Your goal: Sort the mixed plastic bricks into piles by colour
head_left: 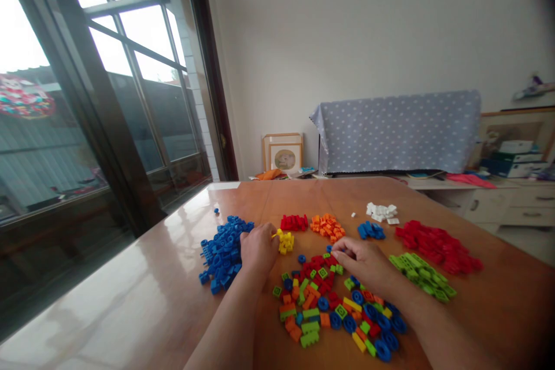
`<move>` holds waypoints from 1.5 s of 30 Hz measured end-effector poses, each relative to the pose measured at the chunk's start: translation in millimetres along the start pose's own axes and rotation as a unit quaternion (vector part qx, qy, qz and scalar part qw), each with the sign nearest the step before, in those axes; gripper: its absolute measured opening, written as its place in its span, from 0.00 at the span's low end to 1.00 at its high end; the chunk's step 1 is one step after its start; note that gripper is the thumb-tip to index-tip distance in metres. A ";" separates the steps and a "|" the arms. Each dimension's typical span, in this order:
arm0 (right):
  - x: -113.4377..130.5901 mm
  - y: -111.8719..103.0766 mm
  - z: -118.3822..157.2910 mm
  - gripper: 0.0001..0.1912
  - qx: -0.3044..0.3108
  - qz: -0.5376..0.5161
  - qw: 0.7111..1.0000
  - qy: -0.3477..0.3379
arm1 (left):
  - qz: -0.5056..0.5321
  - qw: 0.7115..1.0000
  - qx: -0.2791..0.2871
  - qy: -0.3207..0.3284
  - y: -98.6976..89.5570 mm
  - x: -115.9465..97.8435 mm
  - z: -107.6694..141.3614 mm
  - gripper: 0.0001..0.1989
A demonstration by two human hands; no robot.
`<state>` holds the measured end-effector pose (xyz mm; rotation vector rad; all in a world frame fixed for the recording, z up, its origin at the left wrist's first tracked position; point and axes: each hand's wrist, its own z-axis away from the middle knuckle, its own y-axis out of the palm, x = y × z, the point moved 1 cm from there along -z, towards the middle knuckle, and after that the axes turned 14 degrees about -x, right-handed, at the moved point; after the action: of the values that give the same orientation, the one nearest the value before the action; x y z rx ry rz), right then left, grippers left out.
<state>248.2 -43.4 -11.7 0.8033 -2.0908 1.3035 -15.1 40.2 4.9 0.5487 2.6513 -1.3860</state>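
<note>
My left hand [260,248] is between the blue brick pile [223,248] and a small yellow pile [285,241], its fingers closed by the yellow pieces; what they hold is too small to name. Over the upper right of a mixed heap [310,326] of red, green, orange, yellow and blue pieces is my right hand [358,257]. Its thumb and fingers are pinched together, with a small blue piece [329,248] at the fingertips.
Behind the hands lie red [293,222], orange [328,226], blue [371,230] and white [381,213] piles. Long green pieces [422,276] and a large red pile [437,245] are at the right. A cloth-covered object [399,133] stands beyond the table [173,289].
</note>
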 end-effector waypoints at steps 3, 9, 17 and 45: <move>1.1 -1.6 -0.2 0.14 -0.005 0.004 1.000 -0.002 | 0.005 1.000 0.002 0.002 0.0 0.7 0.0 0.08; 0.5 -5.8 -1.5 0.13 0.001 -0.015 1.000 -0.002 | 0.019 1.000 -0.009 0.000 -0.5 -0.5 -0.3 0.08; 7.8 -22.2 7.5 0.05 0.172 -0.036 0.984 0.037 | 0.113 0.993 0.024 0.027 -5.2 -17.4 4.4 0.09; 10.7 -16.1 15.3 0.06 0.152 0.167 0.973 -0.036 | 0.231 0.962 0.083 0.118 -9.9 -47.3 20.0 0.07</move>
<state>250.7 -65.2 -0.5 0.6444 -2.1790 1.8342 23.8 6.2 12.8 1.3287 2.3481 -1.4672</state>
